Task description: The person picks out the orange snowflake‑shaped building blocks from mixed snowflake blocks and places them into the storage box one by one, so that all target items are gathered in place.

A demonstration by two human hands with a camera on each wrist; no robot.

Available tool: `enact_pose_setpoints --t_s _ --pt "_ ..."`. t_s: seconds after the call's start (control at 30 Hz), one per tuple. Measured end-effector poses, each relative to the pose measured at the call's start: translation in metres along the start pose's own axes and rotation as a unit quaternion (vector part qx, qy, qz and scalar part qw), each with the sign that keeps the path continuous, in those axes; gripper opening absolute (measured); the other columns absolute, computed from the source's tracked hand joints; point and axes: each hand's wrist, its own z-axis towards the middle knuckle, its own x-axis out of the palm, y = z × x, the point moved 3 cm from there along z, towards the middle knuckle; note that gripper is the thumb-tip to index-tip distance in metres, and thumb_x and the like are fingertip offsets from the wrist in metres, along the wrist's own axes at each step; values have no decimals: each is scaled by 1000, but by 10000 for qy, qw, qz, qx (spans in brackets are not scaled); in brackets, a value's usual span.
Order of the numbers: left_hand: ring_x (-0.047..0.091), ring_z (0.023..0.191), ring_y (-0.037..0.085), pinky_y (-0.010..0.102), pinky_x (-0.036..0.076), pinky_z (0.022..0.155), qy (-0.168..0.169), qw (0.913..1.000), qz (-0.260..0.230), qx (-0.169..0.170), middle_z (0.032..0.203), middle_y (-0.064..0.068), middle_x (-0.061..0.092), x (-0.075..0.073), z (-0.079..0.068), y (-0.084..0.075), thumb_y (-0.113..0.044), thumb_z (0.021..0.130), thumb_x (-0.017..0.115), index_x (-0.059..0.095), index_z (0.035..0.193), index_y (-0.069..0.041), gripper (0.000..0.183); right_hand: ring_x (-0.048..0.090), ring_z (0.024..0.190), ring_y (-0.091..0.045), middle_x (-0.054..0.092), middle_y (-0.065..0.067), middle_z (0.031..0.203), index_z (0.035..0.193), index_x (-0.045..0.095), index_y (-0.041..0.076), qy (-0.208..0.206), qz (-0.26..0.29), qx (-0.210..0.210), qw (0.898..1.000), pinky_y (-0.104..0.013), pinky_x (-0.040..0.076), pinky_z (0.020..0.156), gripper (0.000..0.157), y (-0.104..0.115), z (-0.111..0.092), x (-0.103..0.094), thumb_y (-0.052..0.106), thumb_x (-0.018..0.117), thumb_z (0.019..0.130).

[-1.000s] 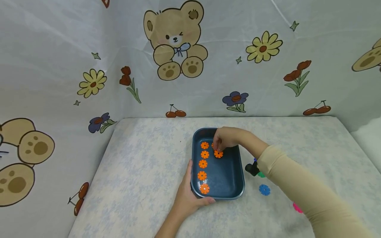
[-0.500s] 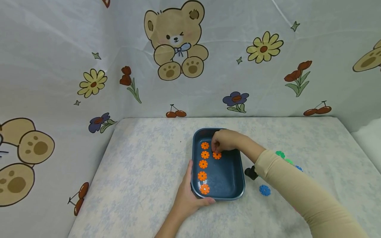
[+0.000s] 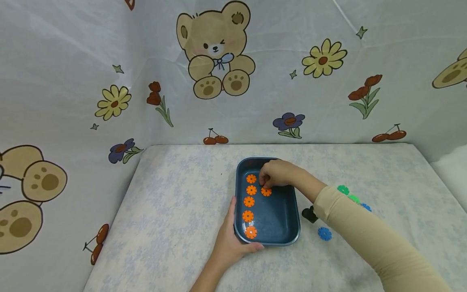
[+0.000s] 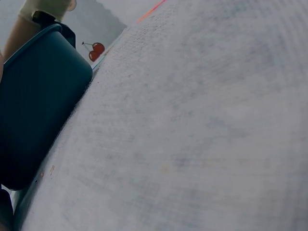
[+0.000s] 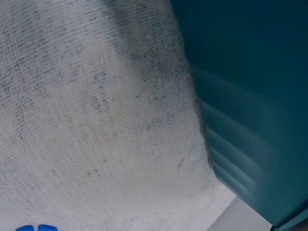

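An oblong dark blue tray (image 3: 281,219) lies on the cloth-covered table in the head view. My left hand (image 3: 230,239) grips its near left corner, thumb over the front rim and fingers along the left side. Orange notched snowflake discs (image 3: 249,201) form a column down the tray's left half. Inside the tray, my right hand (image 3: 276,173) has its fingers curled, with the fingertips at the far edge of another orange snowflake disc (image 3: 266,192) right of that column. The outer wall of the tray fills much of the right wrist view.
Right of the tray lie a black piece (image 3: 309,214) and a blue disc (image 3: 324,233). Green discs (image 3: 343,189) and another blue disc (image 3: 366,207) show beyond the right sleeve (image 3: 365,231). A patterned cloth wall (image 3: 255,117) rises behind the table.
My right hand has shifted slightly left and down, and the orange disc under its fingertips has slid a little left. The right forearm dropped slightly, uncovering green and blue discs. The left hand stays put.
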Motion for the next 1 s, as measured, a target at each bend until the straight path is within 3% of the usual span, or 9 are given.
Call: enact_pose_setpoints --t_s 0.17,0.3,0.57,0.7,0.87,1.0 --pt "25 150 20 59 32 115 -2 10000 -17 -24 165 -16 13 1 0 -1 -42 65 93 2 159 -40 131 62 78 -8 72 8 88 95 77 18 -301 108 -329 9989 -32 55 76 8 2 -13 -12 19 76 88" --pt "26 150 21 59 33 115 -10 10000 -80 -12 165 -14 14 1 0 -1 -41 64 94 2 159 -38 133 64 86 -9 72 9 94 102 77 20 -607 187 -451 9970 -35 55 80 12 1 -40 -31 20 73 90" --pt "25 151 20 58 32 116 -42 9997 -202 120 165 -14 14 2 2 1 -35 63 95 2 160 -34 135 56 77 -16 71 3 101 111 74 19 -565 1032 407 9922 -25 53 66 20 -42 -124 -48 18 72 91" --pt "25 151 20 58 32 116 -19 9996 -219 178 165 -13 14 2 2 1 -33 63 95 1 160 -33 136 53 83 -16 69 -1 110 117 70 19 -563 1197 927 9869 -22 51 65 28 -75 -173 -39 23 73 90" --pt "26 150 20 58 33 115 -30 9998 -168 110 165 -15 15 2 1 0 -36 62 95 2 160 -35 135 49 84 -12 65 -4 112 128 64 14 -432 1259 1518 9794 -22 49 63 42 -120 -225 -9 25 74 89" --pt "26 151 20 59 33 115 -31 9999 -159 53 165 -15 14 1 2 1 -37 63 95 1 160 -35 135 49 80 -13 60 -5 108 131 58 8 -44 1667 2074 9639 -21 50 64 54 -151 -254 21 29 76 86"
